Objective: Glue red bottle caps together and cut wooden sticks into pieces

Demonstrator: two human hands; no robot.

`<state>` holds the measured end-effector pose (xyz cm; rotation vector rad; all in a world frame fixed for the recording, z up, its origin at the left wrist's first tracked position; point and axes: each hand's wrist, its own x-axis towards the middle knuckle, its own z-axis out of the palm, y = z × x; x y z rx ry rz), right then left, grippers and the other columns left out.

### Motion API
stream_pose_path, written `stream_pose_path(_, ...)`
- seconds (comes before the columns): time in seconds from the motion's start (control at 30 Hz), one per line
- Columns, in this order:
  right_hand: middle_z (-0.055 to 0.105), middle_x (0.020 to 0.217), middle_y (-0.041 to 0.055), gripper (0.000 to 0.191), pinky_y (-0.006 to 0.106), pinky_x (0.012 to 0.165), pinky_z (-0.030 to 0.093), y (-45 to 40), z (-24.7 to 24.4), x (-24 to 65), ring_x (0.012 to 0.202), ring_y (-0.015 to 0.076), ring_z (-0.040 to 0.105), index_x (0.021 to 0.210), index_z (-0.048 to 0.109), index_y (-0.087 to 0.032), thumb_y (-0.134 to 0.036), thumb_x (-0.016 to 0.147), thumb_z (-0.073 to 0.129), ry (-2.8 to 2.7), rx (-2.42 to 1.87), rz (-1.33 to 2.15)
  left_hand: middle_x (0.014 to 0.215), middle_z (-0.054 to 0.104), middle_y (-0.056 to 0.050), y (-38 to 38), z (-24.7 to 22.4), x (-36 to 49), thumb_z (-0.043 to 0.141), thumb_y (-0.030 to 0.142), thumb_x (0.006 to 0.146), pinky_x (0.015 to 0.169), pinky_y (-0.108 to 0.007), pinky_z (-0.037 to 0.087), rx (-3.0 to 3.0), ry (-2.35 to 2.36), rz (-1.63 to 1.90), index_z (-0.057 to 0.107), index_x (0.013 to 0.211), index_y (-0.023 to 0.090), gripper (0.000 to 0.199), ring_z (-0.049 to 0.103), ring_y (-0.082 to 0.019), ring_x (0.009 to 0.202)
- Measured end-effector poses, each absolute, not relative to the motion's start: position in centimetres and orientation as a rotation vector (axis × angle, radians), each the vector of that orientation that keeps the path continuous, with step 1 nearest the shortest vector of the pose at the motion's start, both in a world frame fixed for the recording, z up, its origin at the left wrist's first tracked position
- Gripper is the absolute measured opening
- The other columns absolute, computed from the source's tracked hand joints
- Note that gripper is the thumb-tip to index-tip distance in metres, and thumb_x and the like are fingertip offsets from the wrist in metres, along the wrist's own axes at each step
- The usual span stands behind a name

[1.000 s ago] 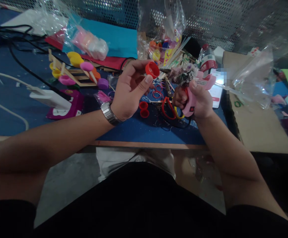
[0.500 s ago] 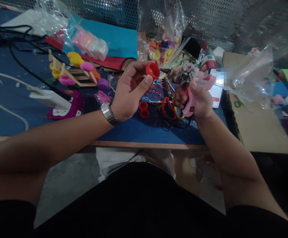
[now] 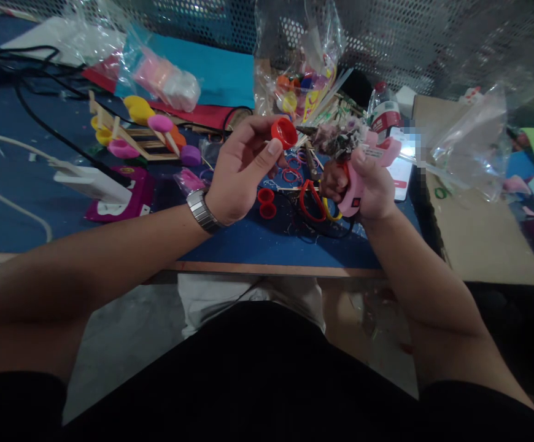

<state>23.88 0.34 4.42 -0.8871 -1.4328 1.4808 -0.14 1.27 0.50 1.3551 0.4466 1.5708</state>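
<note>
"What's just changing?"

"Very little. The left hand (image 3: pixel 239 172) is sinking a touch, carrying the shallow red plastic cap (image 3: pixel 284 133) with it. The right hand (image 3: pixel 375 187) is keeping its place."

"And what are the fingers doing?"

"The left thumb and fingers are pinching the cap by its side, above the table. The right ones are wrapping around the handle of the pink plastic glue gun (image 3: pixel 355 184). Its dark, grime-crusted nozzle (image 3: pixel 336 140) is pointing at the cap's rim; whether they're touching, I can't tell."

"So the work is holding at that meeting point?"

"I'd judge so; the cap is mostly being steadied there."

"And around them?"

"Two small red plastic caps (image 3: pixel 267 210) are lying on the blue tabletop (image 3: pixel 230 245), near red-handled scissors (image 3: pixel 302 204). A pale wooden stick frame (image 3: pixel 131 140) is standing leftward, brown cardboard (image 3: pixel 479 233) is lying rightward, and a perforated grey metal panel (image 3: pixel 386 55) is rising behind."
</note>
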Motion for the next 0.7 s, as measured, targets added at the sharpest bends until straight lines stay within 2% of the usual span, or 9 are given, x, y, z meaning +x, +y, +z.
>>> stream_pose_path(0.1, 0.040, 0.068, -0.0006, 0.072, 0.044, 0.054, 0.057, 0.21, 4.50, 23.69, 0.062, 0.0197, 0.051, 0.069, 0.048, -0.029, -0.090, 0.071, 0.086, -1.411, -0.887, 1.483, 0.108, 0.078, -0.001, 1.24, 0.46, -0.19, 0.087, 0.051, 0.099, 0.064, -0.025, 0.053, 1.362, 0.419, 1.575, 0.083, 0.124, 0.037, 0.029, 0.072, -0.013, 0.080)
stream_pose_path(0.23, 0.037, 0.065, -0.0027, 0.072, 0.041, 0.053, 0.053, 0.07, 4.59, 23.47, 0.057, 0.0158, 0.045, 0.068, 0.046, -0.029, -0.091, 0.073, 0.084, -1.417, -0.878, 1.486, 0.112, 0.078, -0.001, 1.26, 0.27, -0.32, 0.087, 0.048, 0.101, 0.065, -0.028, 0.053, 1.368, 0.393, 1.549, 0.082, 0.126, 0.038, 0.028, 0.072, -0.013, 0.082)
stream_pose_path(0.4, 0.039, 0.065, -0.0021, 0.060, 0.039, 0.053, 0.047, -0.02, 4.56, 23.42, 0.055, 0.0135, 0.040, 0.066, 0.049, -0.029, -0.077, 0.081, 0.082, -1.427, -0.794, 1.500, 0.115, 0.081, 0.000, 1.15, 0.26, -0.19, 0.086, 0.049, 0.101, 0.067, -0.030, 0.052, 1.368, 0.443, 1.543, 0.081, 0.125, 0.038, 0.027, 0.072, -0.015, 0.081)
stream_pose_path(0.57, 0.036, 0.065, -0.0024, 0.064, 0.041, 0.052, 0.049, 0.02, 4.46, 23.47, 0.055, 0.0153, 0.039, 0.068, 0.047, -0.030, -0.081, 0.079, 0.083, -1.422, -0.796, 1.486, 0.112, 0.081, 0.000, 1.18, 0.31, -0.17, 0.086, 0.051, 0.100, 0.065, -0.028, 0.052, 1.359, 0.425, 1.540, 0.083, 0.123, 0.038, 0.027, 0.072, -0.014, 0.078)
stream_pose_path(0.7, 0.039, 0.068, -0.0010, 0.069, 0.044, 0.054, 0.056, 0.09, 4.50, 23.58, 0.060, 0.0193, 0.048, 0.070, 0.049, -0.030, -0.089, 0.074, 0.086, -1.422, -0.870, 1.477, 0.114, 0.082, -0.001, 1.10, 0.38, -0.26, 0.087, 0.049, 0.100, 0.065, -0.025, 0.052, 1.350, 0.406, 1.527, 0.084, 0.124, 0.036, 0.027, 0.074, -0.012, 0.080)
